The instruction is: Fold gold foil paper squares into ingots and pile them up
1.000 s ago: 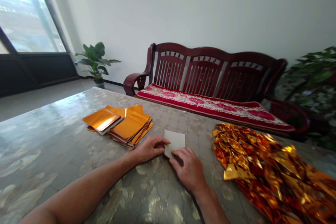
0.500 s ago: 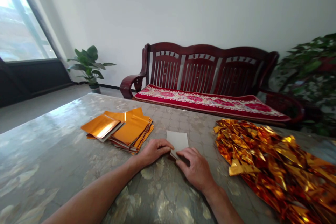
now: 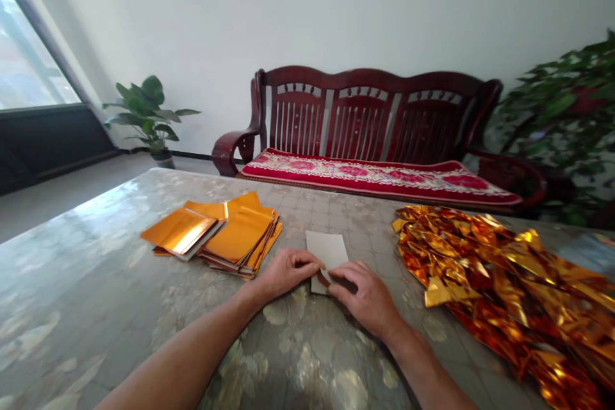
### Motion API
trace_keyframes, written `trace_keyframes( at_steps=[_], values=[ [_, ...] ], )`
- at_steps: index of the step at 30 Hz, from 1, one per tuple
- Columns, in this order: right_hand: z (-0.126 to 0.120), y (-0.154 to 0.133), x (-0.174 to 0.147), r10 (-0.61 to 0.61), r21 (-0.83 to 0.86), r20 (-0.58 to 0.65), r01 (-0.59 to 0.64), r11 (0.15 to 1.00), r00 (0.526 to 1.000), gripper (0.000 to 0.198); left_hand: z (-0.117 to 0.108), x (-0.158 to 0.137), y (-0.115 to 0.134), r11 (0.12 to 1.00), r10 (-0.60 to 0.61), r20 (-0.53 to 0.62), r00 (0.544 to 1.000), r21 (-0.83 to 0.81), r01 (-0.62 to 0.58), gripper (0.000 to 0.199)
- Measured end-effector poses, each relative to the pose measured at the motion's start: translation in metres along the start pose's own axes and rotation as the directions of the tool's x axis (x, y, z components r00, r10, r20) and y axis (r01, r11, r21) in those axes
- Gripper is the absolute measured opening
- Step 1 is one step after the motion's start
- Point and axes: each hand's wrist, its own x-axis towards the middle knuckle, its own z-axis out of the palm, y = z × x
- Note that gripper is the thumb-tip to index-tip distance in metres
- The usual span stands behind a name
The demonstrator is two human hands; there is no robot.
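A sheet of foil paper [image 3: 327,245] lies pale side up on the table, straight in front of me. Over its near part, my left hand [image 3: 291,271] pinches a small curled bit of the paper with thumb and fingertips. My right hand [image 3: 362,295] grips the same curled bit from the right, its thumb below and fingers above. A brownish underside shows between the two sets of fingertips; whether this is the sheet's own edge or a separate piece I cannot tell. Left of the hands sits a loose stack of orange-gold foil sheets [image 3: 237,234].
To the right, a large heap of folded gold foil pieces [image 3: 485,275] spreads over the patterned table [image 3: 120,307]. Beyond the table stands a dark red wooden bench [image 3: 365,115] with a red floral cover [image 3: 355,172]. Potted plants [image 3: 148,112] flank it.
The hands have shifted slightly right. The near edge of the sheet now shows beneath the fingers, and the pinched part curls up between them. My view has turned a little.
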Motion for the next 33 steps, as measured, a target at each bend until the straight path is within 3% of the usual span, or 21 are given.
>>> trace_keyframes(
  at_steps=[8, 13, 18, 22, 25, 27, 31, 33],
  values=[
    [0.000, -0.006, -0.001, -0.002, -0.056, -0.024, 0.001, 0.998, 1.000, 0.017, 0.005, 0.002, -0.010, 1.000, -0.006, -0.040, 0.999, -0.010, 0.006, 0.026],
    [0.003, -0.003, -0.002, -0.002, -0.044, -0.083, -0.002, 0.999, 0.997, 0.019, 0.008, 0.000, -0.009, 0.995, 0.089, -0.039, 0.995, 0.050, -0.087, 0.015],
    [-0.001, -0.009, -0.007, -0.160, -0.117, -0.239, 0.135, 0.984, 0.958, 0.013, 0.008, -0.001, -0.002, 0.991, 0.072, -0.125, 0.989, 0.123, -0.057, 0.022],
    [-0.006, -0.017, -0.010, -0.244, -0.166, -0.132, 0.221, 0.961, 0.961, 0.011, 0.009, 0.001, -0.007, 0.999, -0.033, -0.196, 0.980, 0.014, 0.036, 0.026],
    [-0.007, -0.019, -0.010, -0.236, -0.190, -0.022, 0.228, 0.955, 0.971, 0.011, 0.009, 0.002, -0.012, 0.997, -0.066, -0.384, 0.921, -0.064, 0.045, 0.024],
    [-0.005, -0.017, -0.011, -0.205, -0.207, 0.006, 0.202, 0.957, 0.979, 0.017, 0.005, 0.003, -0.011, 0.998, -0.026, -0.499, 0.866, -0.057, -0.003, 0.023],
    [-0.001, -0.008, -0.011, -0.126, -0.250, 0.009, 0.125, 0.960, 0.992, 0.024, -0.017, 0.003, 0.001, 0.981, 0.194, -0.661, 0.725, 0.137, -0.138, 0.018],
    [-0.001, -0.004, -0.010, -0.110, -0.279, 0.005, 0.107, 0.954, 0.994, 0.024, -0.032, 0.002, 0.009, 0.935, 0.347, -0.681, 0.645, 0.305, -0.181, 0.016]
  ],
)
